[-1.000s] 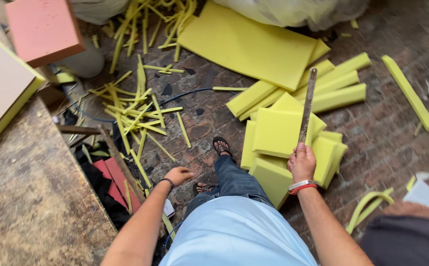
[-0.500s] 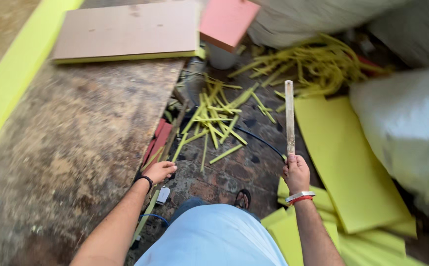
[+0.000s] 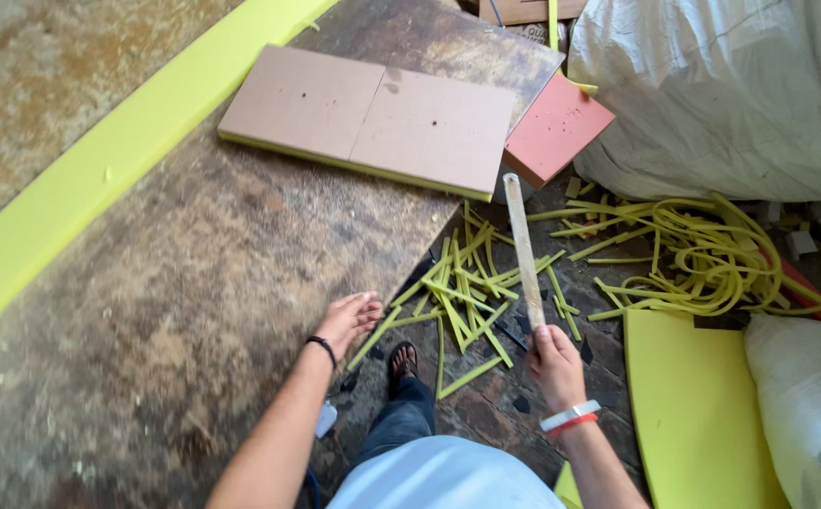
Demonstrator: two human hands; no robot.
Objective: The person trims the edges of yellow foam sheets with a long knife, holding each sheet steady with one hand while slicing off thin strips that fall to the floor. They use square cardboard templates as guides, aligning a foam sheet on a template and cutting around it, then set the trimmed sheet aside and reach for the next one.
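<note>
Now | right hand (image 3: pixel 555 363) fist-gripping blade (image 3: pixel 523 250) upright | left hand (image 3: pixel 346 319) empty, fingers loosely extended at table (image 3: pixel 194 283) edge | step: likely between foam cuts

Premises: a foam-cutting workshop. A large, worn and stained wooden bench (image 3: pixel 175 283) carries a long yellow foam strip (image 3: pixel 99 179) and a board-faced yellow foam slab (image 3: pixel 373 118). The brick floor (image 3: pixel 495 405) beside it is littered with thin yellow foam offcuts (image 3: pixel 467 292) and a tangled heap of trimmings (image 3: pixel 702 254). A yellow foam sheet (image 3: pixel 693 415) and a pink foam block (image 3: pixel 556 127) lie near bulky white sacks (image 3: pixel 721 85). Conditions are rough and untidy.
</note>
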